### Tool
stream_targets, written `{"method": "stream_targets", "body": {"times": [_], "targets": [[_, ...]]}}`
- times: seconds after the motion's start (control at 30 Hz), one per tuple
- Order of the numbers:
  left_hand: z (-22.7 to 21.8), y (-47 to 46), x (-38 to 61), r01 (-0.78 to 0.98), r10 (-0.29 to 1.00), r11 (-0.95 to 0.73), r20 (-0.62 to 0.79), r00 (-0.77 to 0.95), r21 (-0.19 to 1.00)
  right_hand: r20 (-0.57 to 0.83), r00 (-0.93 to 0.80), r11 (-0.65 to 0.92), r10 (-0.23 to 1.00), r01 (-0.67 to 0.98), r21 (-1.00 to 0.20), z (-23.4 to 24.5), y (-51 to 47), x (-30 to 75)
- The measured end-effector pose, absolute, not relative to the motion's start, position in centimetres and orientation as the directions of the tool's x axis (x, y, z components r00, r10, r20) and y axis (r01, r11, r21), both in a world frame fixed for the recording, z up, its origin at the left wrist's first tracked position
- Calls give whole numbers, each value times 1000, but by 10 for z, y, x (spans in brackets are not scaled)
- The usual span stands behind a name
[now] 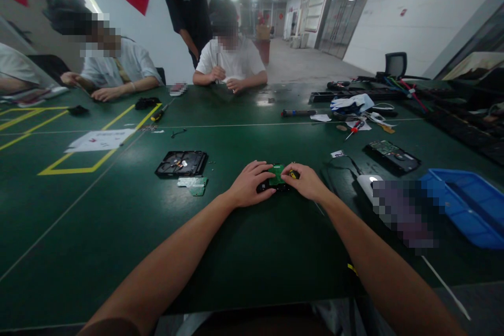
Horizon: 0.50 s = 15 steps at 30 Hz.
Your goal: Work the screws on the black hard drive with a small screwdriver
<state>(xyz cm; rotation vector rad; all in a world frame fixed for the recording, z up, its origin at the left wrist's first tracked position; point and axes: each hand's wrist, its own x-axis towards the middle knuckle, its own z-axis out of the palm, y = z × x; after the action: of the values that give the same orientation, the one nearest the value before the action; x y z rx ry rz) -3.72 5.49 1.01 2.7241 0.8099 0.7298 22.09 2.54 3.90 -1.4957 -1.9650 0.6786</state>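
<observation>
A hard drive (261,187) with a green circuit board (277,172) facing up lies on the table in front of me. My left hand (252,184) grips its left side, fingers over the far edge and thumb along the near edge. At the board's right end, my right hand (305,181) has its thumb and fingertips pinched together. A yellow-and-black screwdriver (294,174) is tucked in that hand, and a thin shaft shows below the wrist. Whether the fingertips also pinch the board is too small to tell.
Left of my hands lie an opened drive casing (181,163) and a loose circuit board (193,185). On the right are another hard drive (391,156), a white device with a cable (368,185) and a blue tray (468,210). Several people are across the green table (118,231).
</observation>
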Motion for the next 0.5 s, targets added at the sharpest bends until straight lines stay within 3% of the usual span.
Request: {"method": "stream_targets", "body": {"times": [0.5], "targets": [[6, 57, -36, 450, 550, -832, 382, 743, 324, 123, -221, 249, 967, 749, -614, 36, 28, 212]]}}
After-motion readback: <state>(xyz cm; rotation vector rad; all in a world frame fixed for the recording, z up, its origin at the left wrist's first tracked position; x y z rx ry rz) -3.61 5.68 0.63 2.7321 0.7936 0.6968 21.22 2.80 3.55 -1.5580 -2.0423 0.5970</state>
